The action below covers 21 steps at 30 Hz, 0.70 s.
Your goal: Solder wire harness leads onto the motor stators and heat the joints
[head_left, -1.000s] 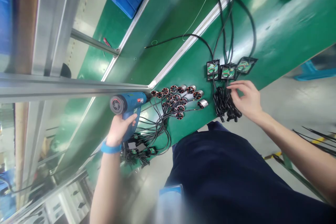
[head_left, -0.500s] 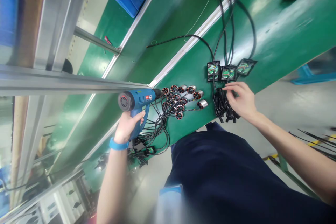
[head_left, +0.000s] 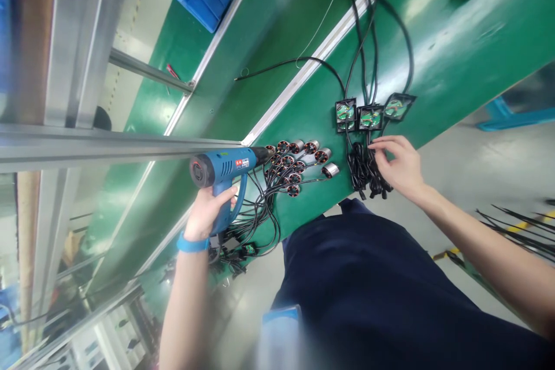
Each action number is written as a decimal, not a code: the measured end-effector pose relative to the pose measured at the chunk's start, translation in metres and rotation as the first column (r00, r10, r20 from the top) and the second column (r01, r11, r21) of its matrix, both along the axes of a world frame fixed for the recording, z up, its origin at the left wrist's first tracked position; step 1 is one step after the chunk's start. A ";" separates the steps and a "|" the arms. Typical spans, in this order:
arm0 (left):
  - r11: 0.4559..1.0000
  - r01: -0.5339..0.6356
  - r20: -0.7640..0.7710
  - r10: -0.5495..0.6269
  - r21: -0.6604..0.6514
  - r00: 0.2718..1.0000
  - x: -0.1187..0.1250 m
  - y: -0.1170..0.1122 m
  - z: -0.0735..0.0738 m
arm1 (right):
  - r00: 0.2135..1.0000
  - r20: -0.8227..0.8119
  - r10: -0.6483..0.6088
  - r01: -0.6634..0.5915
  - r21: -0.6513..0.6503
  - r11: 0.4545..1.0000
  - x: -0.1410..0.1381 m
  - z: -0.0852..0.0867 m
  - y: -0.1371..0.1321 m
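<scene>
Gripping the blue heat gun by its handle, your left hand is wrapping closed around it, and you are holding its nozzle just beside the cluster of small brushless motors. Your right hand is hovering half open, with its fingertips touching the bundle of black cables, though you can't clearly tell whether they are gripping it. That bundle is lying on the green workbench, just below the black-framed circuit boards.

Blue heat gun gripped in left hand at 9 o'clock; right hand with fingers on coiled black cables at 3 o'clock, on green bench, beside small motors.
</scene>
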<state>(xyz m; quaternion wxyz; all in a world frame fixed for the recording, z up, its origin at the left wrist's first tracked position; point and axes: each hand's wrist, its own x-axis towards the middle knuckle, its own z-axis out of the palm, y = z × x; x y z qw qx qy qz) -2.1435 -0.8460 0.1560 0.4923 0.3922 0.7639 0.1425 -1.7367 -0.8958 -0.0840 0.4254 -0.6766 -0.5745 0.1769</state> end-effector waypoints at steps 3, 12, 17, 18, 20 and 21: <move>1.000 0.010 0.001 -0.010 -0.010 1.000 0.010 0.004 0.001 | 1.000 -0.009 0.005 -0.005 0.001 1.000 -0.002 0.002 0.002; 0.996 0.089 -0.007 -0.089 -0.005 0.996 0.022 0.017 0.007 | 0.999 -0.021 -0.028 0.028 -0.002 1.000 0.002 -0.001 -0.005; 0.993 0.113 -0.013 -0.113 -0.018 0.993 0.026 0.021 0.011 | 0.998 -0.038 -0.044 0.043 -0.002 0.999 0.004 -0.004 -0.011; 0.993 0.117 -0.012 -0.117 -0.019 0.993 0.028 0.021 0.012 | 0.998 -0.041 -0.046 0.046 -0.006 0.999 0.004 -0.005 -0.011; 0.990 0.136 -0.010 -0.136 -0.023 0.991 0.030 0.022 0.013 | 0.998 -0.047 -0.052 0.051 -0.016 0.999 0.005 -0.005 -0.012; 0.988 0.150 -0.010 -0.150 -0.025 0.989 0.031 0.022 0.013 | 0.997 -0.050 -0.055 0.054 -0.022 0.998 0.005 -0.005 -0.013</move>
